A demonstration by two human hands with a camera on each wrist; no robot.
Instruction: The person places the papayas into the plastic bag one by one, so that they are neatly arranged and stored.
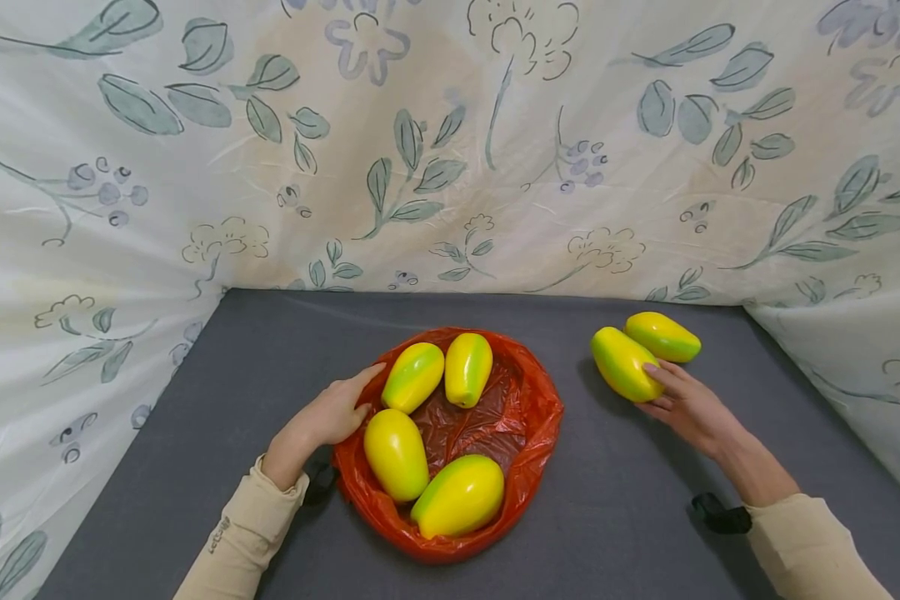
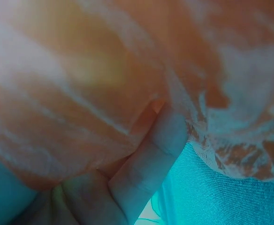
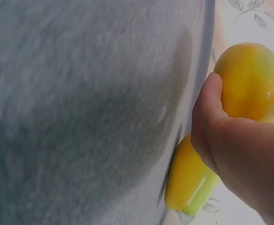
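A red plastic bag point(image 1: 543, 417) stands with its mouth spread wide and its rim rolled into a ring. Several yellow-green papayas lie inside, among them a large papaya point(image 1: 461, 497) at the near side. On the bag's left rim, my left hand point(image 1: 337, 410) grips the plastic; the left wrist view has a finger against the crinkled film point(image 2: 80, 117). Off to the right, my right hand point(image 1: 693, 412) holds a papaya point(image 1: 624, 364) between thumb and fingers, raised over its shadow. Just behind it another papaya point(image 1: 663, 337) lies on the cloth.
Dark grey cloth point(image 1: 270, 333) covers the table. A curtain with leaf and flower prints point(image 1: 420, 250) rises behind the table and along both sides. Dark wrist devices point(image 1: 722, 514) sit under both forearms.
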